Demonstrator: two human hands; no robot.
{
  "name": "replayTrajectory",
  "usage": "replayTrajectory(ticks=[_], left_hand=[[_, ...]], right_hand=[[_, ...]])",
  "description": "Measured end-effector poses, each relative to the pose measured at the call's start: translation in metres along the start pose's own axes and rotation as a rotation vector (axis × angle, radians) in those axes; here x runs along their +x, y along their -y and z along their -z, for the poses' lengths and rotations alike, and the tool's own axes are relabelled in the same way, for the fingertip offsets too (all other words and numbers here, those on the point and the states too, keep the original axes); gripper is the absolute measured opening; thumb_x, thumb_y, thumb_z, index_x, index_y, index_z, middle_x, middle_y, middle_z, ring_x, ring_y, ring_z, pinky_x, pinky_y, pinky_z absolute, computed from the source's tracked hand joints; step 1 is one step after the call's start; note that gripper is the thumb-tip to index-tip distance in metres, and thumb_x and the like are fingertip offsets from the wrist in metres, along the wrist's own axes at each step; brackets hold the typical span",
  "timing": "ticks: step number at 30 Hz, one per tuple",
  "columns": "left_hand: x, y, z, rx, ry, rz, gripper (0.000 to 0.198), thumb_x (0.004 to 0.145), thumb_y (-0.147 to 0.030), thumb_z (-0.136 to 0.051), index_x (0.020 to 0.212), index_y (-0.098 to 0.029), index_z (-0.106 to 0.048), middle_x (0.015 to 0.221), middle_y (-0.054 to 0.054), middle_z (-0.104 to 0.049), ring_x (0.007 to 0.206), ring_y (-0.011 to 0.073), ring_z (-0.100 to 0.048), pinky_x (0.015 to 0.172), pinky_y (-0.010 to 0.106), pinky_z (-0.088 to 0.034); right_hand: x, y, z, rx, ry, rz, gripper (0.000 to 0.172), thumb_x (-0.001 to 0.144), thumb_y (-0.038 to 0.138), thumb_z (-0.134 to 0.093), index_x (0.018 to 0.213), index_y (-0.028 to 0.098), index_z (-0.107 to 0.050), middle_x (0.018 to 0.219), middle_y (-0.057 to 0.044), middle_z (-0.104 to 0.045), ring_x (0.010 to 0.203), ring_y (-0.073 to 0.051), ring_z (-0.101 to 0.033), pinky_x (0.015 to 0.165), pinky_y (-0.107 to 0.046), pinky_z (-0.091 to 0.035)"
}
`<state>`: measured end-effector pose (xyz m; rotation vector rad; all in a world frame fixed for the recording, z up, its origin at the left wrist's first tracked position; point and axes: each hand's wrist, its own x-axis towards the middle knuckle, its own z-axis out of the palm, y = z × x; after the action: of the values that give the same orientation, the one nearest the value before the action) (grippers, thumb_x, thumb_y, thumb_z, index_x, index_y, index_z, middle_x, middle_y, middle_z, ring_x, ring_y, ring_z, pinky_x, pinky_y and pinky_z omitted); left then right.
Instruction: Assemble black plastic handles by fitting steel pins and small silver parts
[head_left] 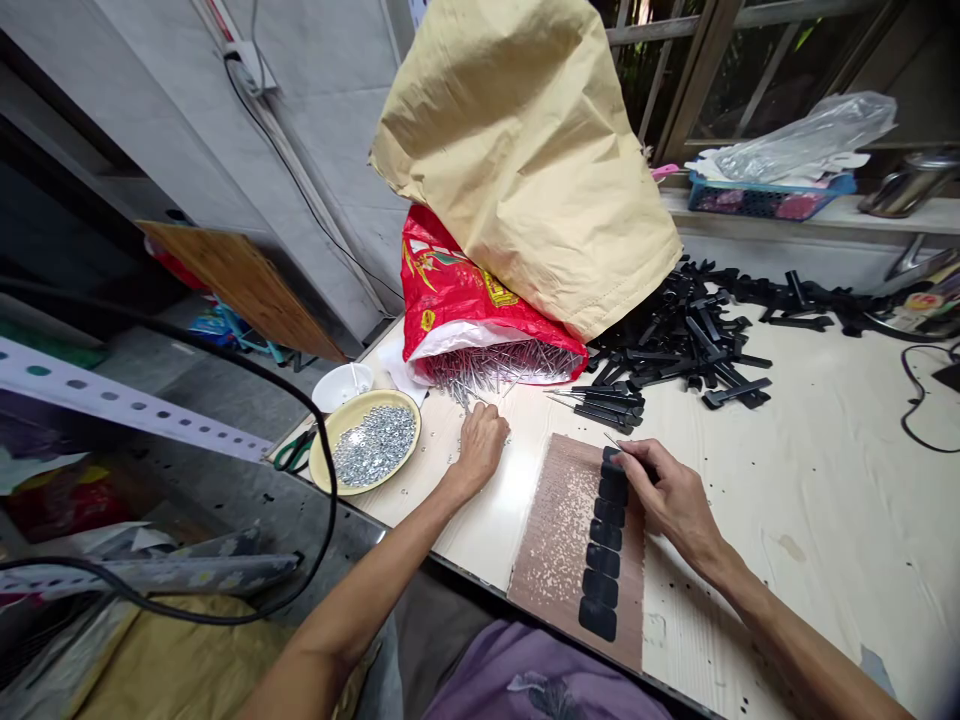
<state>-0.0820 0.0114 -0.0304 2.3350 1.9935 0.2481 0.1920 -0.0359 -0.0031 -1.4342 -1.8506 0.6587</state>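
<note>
Fingers (491,425) of my left hand (480,445) are curled down, with the tips on the bench (810,480) among the loose nails (501,366) that spill from the mouth of the red bag (450,290). I cannot tell whether they have one pinched, because the knuckles hide the tips.

Right hand (671,495): thumb and forefinger are closed tight on a thin nail (610,439), whose point sticks out up and left. This hand rests at the top of a row of black pieces (604,545) laid end to end down the brown board (555,545). The board lies flat at the near edge of the bench, between my two forearms.

Yellow plate (322,470) of small silver bits sits just left of the left hand, with a white bowl (341,385) behind it. A heap of black parts (690,330) lies beyond the board, partly under the tan paper sack (525,150) that leans over the red bag.

Writing: the red bag has yellow print and a small yellow panel, but it is too small and creased to read.
</note>
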Motion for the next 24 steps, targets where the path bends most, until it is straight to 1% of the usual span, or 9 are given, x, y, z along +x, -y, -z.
replayTrajectory(ticks=[2,4,5,7,10,11,13,17,24], left_hand=[[0.001,-0.002,0.001,-0.062,-0.017,0.019,0.021,0.083,-0.012,-0.048,0.074,-0.015,-0.066,0.083,0.009,-0.059,0.091,0.0234,-0.048,0.075,0.034,-0.037],[0.002,-0.003,0.002,-0.215,-0.072,0.039,0.017,0.082,-0.013,-0.05,0.075,-0.016,-0.066,0.084,0.008,-0.06,0.091,0.0223,-0.05,0.078,0.034,-0.039],[0.003,-0.005,0.004,-0.341,-0.101,0.064,0.015,0.081,-0.014,-0.052,0.076,-0.016,-0.066,0.083,0.007,-0.061,0.089,0.0212,-0.052,0.078,0.033,-0.04],[0.002,-0.011,0.008,-0.697,-0.119,0.158,0.012,0.081,-0.02,-0.055,0.077,-0.016,-0.065,0.079,0.006,-0.063,0.08,0.0183,-0.055,0.073,0.031,-0.042],[-0.001,-0.029,0.016,-1.274,-0.063,0.31,0.021,0.078,-0.033,-0.061,0.081,-0.013,-0.064,0.077,0.005,-0.064,0.068,0.0143,-0.058,0.063,0.027,-0.045],[-0.003,-0.036,0.018,-1.414,-0.049,0.336,0.025,0.076,-0.036,-0.064,0.082,-0.012,-0.063,0.078,0.006,-0.064,0.067,0.0134,-0.058,0.061,0.025,-0.046],[-0.008,-0.048,0.023,-1.593,-0.046,0.351,0.029,0.072,-0.038,-0.069,0.083,-0.011,-0.063,0.078,0.005,-0.065,0.067,0.0119,-0.059,0.063,0.024,-0.047],[-0.014,-0.059,0.029,-1.718,-0.041,0.334,0.028,0.072,-0.036,-0.071,0.083,-0.012,-0.064,0.074,0.003,-0.065,0.066,0.01,-0.06,0.068,0.024,-0.049],[-0.015,-0.054,0.031,-1.661,-0.053,0.286,0.026,0.069,-0.032,-0.074,0.081,-0.011,-0.066,0.071,0.001,-0.064,0.064,0.0098,-0.06,0.066,0.024,-0.05]], right_hand=[[0.002,0.0,-0.003,-0.025,-0.048,0.087,0.02,0.09,0.035,-0.048,0.098,0.022,-0.061,0.096,-0.004,-0.066,0.087,-0.018,-0.062,0.077,-0.029,-0.048],[0.006,0.002,-0.008,-0.035,-0.075,0.16,0.02,0.09,0.034,-0.049,0.098,0.021,-0.063,0.095,-0.005,-0.063,0.089,-0.018,-0.061,0.08,-0.03,-0.048],[0.008,0.004,-0.011,-0.034,-0.072,0.184,0.021,0.091,0.033,-0.048,0.099,0.022,-0.064,0.095,-0.005,-0.062,0.089,-0.018,-0.061,0.079,-0.03,-0.048],[0.013,0.012,-0.018,-0.034,-0.05,0.209,0.024,0.092,0.031,-0.046,0.105,0.023,-0.064,0.094,-0.005,-0.061,0.086,-0.017,-0.061,0.076,-0.029,-0.049],[0.022,0.026,-0.03,-0.052,0.0,0.234,0.029,0.094,0.03,-0.041,0.114,0.025,-0.062,0.092,-0.005,-0.06,0.081,-0.016,-0.061,0.07,-0.028,-0.049],[0.024,0.031,-0.033,-0.065,0.011,0.241,0.03,0.095,0.03,-0.04,0.116,0.026,-0.062,0.09,-0.005,-0.06,0.079,-0.016,-0.06,0.067,-0.027,-0.049],[0.027,0.037,-0.039,-0.101,0.018,0.249,0.03,0.095,0.03,-0.04,0.116,0.028,-0.062,0.086,-0.003,-0.059,0.074,-0.014,-0.059,0.064,-0.025,-0.047],[0.028,0.041,-0.042,-0.185,-0.009,0.247,0.03,0.096,0.03,-0.04,0.118,0.029,-0.061,0.086,-0.002,-0.058,0.071,-0.012,-0.057,0.06,-0.023,-0.044],[0.022,0.041,-0.039,-0.281,-0.015,0.241,0.027,0.095,0.032,-0.041,0.111,0.027,-0.062,0.089,-0.002,-0.061,0.074,-0.013,-0.059,0.06,-0.022,-0.042]])
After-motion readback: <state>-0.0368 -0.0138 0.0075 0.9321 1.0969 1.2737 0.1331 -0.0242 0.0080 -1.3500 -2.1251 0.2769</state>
